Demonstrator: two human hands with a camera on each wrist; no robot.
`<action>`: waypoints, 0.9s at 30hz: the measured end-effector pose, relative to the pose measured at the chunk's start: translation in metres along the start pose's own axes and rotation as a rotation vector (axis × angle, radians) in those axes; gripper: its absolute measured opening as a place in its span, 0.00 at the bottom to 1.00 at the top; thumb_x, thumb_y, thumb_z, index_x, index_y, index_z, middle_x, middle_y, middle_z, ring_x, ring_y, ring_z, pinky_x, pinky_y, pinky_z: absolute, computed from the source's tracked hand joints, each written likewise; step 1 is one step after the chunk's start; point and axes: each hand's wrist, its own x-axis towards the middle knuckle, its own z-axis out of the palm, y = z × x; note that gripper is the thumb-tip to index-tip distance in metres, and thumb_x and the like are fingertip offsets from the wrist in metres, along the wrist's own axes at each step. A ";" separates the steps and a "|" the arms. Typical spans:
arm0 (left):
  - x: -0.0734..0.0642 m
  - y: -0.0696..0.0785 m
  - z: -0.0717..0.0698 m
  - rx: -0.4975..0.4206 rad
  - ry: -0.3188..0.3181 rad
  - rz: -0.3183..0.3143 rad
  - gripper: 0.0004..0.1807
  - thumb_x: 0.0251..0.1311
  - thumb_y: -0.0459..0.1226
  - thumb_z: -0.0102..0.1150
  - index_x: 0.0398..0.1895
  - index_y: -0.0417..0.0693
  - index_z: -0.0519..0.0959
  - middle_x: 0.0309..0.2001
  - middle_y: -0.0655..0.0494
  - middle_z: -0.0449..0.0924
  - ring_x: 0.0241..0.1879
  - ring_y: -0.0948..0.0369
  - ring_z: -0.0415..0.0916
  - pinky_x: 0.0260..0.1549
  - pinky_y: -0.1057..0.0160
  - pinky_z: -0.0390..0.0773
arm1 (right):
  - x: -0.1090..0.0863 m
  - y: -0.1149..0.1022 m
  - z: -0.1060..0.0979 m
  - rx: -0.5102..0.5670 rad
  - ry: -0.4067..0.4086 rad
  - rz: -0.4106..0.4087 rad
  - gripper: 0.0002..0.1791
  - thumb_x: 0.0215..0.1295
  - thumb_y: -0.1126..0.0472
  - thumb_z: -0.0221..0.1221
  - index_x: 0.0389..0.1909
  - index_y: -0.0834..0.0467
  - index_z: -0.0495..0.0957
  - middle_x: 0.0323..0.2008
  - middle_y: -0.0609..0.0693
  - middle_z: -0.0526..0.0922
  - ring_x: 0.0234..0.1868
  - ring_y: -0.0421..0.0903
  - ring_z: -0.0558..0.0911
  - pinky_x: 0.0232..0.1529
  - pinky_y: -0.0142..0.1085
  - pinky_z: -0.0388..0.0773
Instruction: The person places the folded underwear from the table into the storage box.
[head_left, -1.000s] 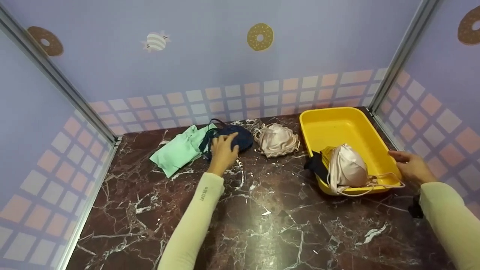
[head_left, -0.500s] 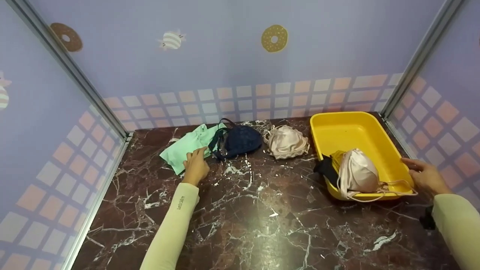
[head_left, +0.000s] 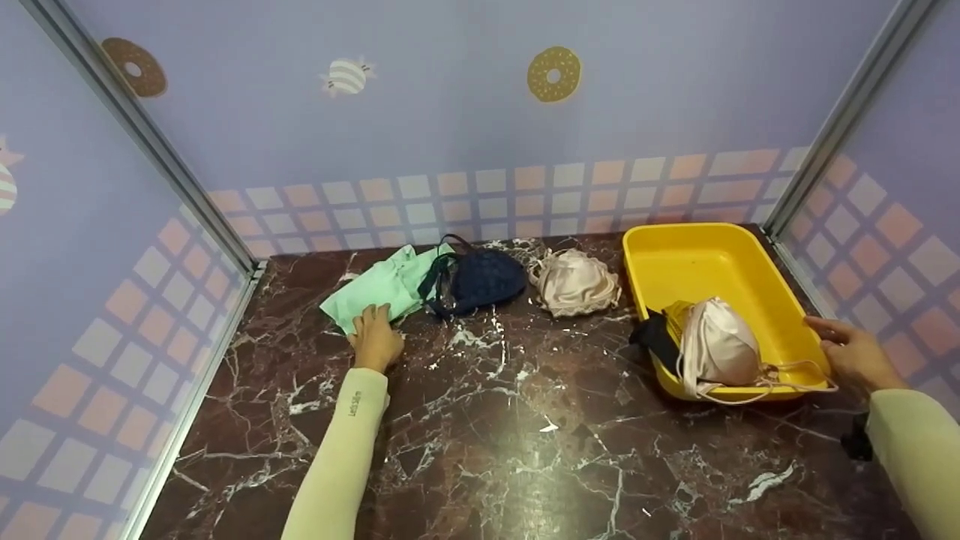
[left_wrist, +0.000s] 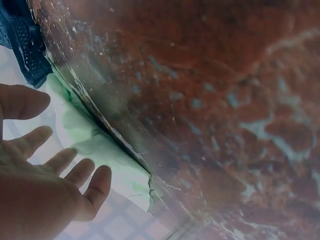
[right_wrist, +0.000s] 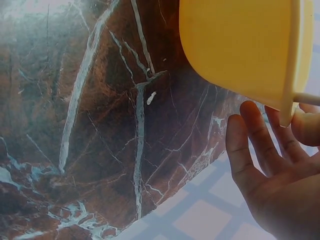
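My left hand (head_left: pixel 377 341) is at the front edge of a folded mint-green cloth garment (head_left: pixel 382 289); its fingers are spread and loosely bent in the left wrist view (left_wrist: pixel 55 185), with nothing gripped. Whether the fingertips touch the cloth I cannot tell. At the right, my right hand (head_left: pixel 859 356) holds the side rim of a yellow plastic tub (head_left: pixel 694 232), thumb at the rim and fingers beneath it in the right wrist view (right_wrist: pixel 280 175). Inside the tub's near left corner lie a pale pink satin bra (head_left: pixel 718 345), a mustard cloth (head_left: pixel 677 319) and a black cloth (head_left: pixel 658 341).
A navy bra (head_left: pixel 487 279) touches the green garment's right end. Right of it sits a beige lace-edged bra (head_left: pixel 576 283). All lie along the back of a dark red marble-patterned tabletop (head_left: pixel 495 450), enclosed by lilac panels (head_left: pixel 450 97). A pink strap (head_left: pixel 795 386) hangs over the tub's front rim.
My left hand has moved left, from over the navy bra to the front of the green garment. The right hand stays at the tub's rim. The head view has shifted slightly.
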 end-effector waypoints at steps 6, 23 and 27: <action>0.004 -0.005 -0.003 0.000 -0.019 -0.035 0.32 0.59 0.29 0.47 0.70 0.43 0.58 0.70 0.40 0.49 0.66 0.40 0.45 0.54 0.36 0.51 | -0.001 -0.002 -0.001 0.010 -0.018 0.035 0.28 0.69 0.67 0.37 0.70 0.67 0.52 0.60 0.78 0.59 0.12 0.38 0.67 0.13 0.35 0.70; 0.002 0.001 -0.006 0.122 -0.090 -0.034 0.30 0.61 0.33 0.48 0.69 0.45 0.61 0.58 0.36 0.69 0.59 0.37 0.54 0.52 0.36 0.54 | -0.001 -0.003 0.000 -0.081 0.015 0.025 0.28 0.69 0.65 0.38 0.69 0.66 0.55 0.56 0.79 0.63 0.13 0.40 0.68 0.15 0.36 0.71; -0.001 0.009 -0.011 0.159 -0.138 -0.035 0.30 0.61 0.35 0.49 0.69 0.45 0.62 0.52 0.36 0.74 0.59 0.36 0.54 0.50 0.37 0.55 | -0.001 -0.002 0.000 -0.040 -0.001 0.040 0.28 0.69 0.65 0.37 0.70 0.66 0.52 0.56 0.78 0.61 0.14 0.41 0.69 0.15 0.37 0.72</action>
